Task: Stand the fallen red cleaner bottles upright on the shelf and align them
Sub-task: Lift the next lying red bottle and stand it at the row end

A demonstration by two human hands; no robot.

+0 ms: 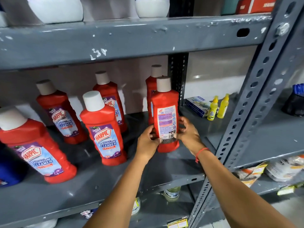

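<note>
Several red cleaner bottles with white caps stand upright on the grey metal shelf (172, 168). My left hand (148, 142) and my right hand (187, 130) grip the lower part of one bottle (165, 102) from both sides. It stands at the right end with its back label facing me. Directly behind it is another bottle (152, 84). To the left stand the front-middle bottle (103, 129), a rear bottle (108, 94), a bottle at rear left (60, 116) and a front-left bottle (32, 147), front labels toward me.
A grey perforated upright (256, 96) rises at the right. Beyond it lie a blue-white box (197, 105) and two small yellow bottles (218, 106). White containers (56, 9) sit on the shelf above. A blue object (8, 170) stands at far left. Packets fill lower shelves.
</note>
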